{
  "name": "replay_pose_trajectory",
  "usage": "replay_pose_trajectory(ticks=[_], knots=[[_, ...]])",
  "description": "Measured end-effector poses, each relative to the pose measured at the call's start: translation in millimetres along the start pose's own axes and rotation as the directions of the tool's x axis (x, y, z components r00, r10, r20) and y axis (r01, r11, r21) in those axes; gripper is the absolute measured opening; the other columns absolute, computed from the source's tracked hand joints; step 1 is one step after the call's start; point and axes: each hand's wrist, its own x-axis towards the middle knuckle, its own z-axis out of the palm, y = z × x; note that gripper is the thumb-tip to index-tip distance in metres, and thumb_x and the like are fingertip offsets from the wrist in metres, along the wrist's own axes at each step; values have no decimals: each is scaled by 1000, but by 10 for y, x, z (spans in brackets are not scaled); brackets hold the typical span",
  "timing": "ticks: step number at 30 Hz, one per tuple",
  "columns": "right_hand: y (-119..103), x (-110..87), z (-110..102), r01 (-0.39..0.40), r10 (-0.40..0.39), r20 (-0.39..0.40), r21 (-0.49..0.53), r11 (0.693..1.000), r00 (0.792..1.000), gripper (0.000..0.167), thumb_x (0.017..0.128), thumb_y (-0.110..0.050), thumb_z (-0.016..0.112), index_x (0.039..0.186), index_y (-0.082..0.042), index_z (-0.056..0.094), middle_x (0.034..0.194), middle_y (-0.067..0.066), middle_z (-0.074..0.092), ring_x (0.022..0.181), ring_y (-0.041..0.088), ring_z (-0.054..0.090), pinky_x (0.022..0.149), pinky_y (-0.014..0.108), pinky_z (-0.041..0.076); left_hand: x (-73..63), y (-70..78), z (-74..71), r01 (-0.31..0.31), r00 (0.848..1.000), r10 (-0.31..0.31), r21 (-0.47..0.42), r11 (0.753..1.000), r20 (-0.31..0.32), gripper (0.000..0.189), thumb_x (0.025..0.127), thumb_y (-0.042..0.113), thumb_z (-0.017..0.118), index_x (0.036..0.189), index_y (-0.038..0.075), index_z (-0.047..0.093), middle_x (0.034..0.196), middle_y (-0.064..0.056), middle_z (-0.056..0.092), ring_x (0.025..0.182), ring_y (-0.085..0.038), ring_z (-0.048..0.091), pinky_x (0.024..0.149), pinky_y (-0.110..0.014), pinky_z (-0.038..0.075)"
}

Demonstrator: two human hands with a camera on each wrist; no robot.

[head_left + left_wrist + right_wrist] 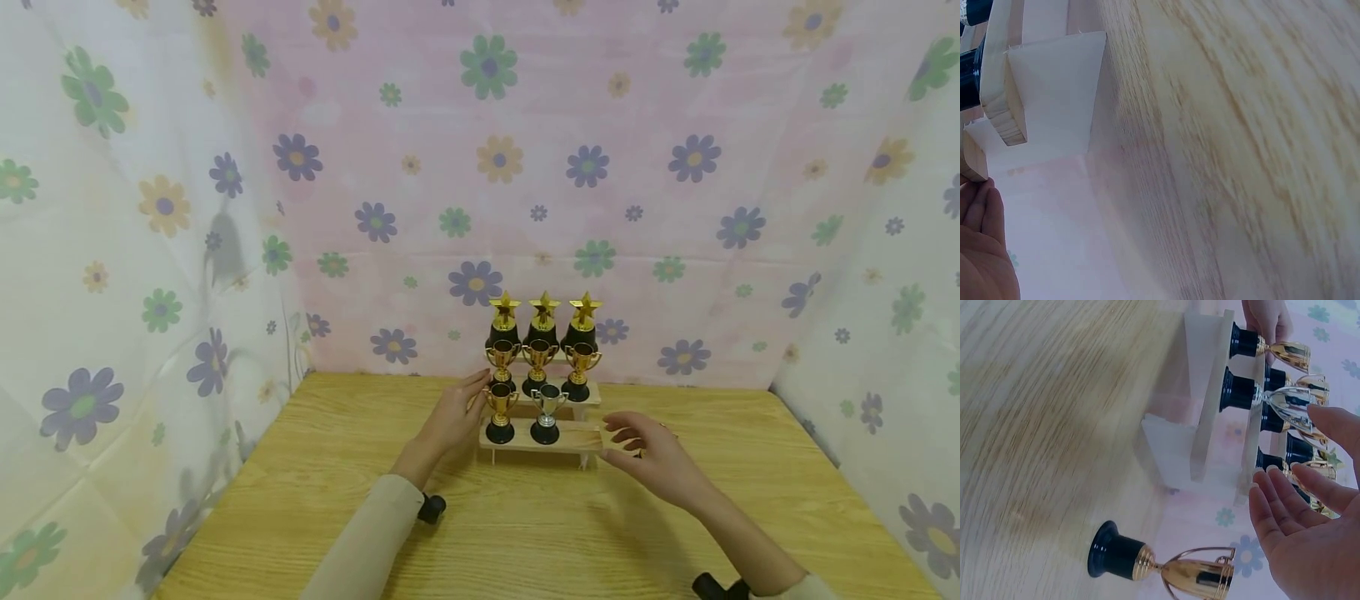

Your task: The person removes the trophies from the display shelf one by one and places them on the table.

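A stepped wooden stand (577,436) holds small trophies in three rows. Three gold star trophies (544,315) stand on top, with three gold cups (581,358) on the middle step. The front step carries a gold cup (502,408) and a silver cup (548,404), all on black bases. My left hand (452,412) is at the stand's left side, its fingertips against a step end (974,156) in the left wrist view. At the front step's right end, my right hand (660,458) reaches with extended, slightly bent fingers, holding nothing.
In the right wrist view, another gold cup (1194,575) stands upright on the wooden table (480,533) beside the right hand; in the head view that hand mostly hides it. Flowered cloth (420,167) hangs behind and on both sides.
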Motion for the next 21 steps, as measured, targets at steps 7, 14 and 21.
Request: replay_pose_trajectory(ticks=[7, 14, 21], knots=[[-58, 70, 94, 15, -15, -1, 23, 1000, 1000, 47, 96, -19, 74, 135, 2, 59, 128, 21, 64, 110, 35, 64, 93, 48, 56, -3, 0, 5, 5, 1000, -5, 7, 1000, -3, 42, 109, 14, 48, 147, -4, 52, 154, -16, 49, 141, -36, 46, 116, -49, 40], [-59, 115, 160, 11, -11, -6, 64, 998, 1000, 49, 96, -24, 75, 136, 0, 59, 129, 20, 63, 111, 38, 64, 96, 52, 54, -8, -13, 18, -7, 1000, 7, -3, 1000, -7, 42, 109, 13, 48, 147, -5, 52, 153, -19, 49, 140, -37, 48, 114, -51, 41], [-19, 195, 246, 3, -2, -13, 61, 998, 1000, 48, 95, -19, 76, 137, -1, 60, 125, 21, 65, 108, 35, 66, 95, 54, 55, 5, -12, 8, 5, 1000, -5, -14, 1000, -6, 42, 109, 14, 47, 147, -4, 52, 153, -18, 49, 141, -36, 47, 115, -50, 41]])
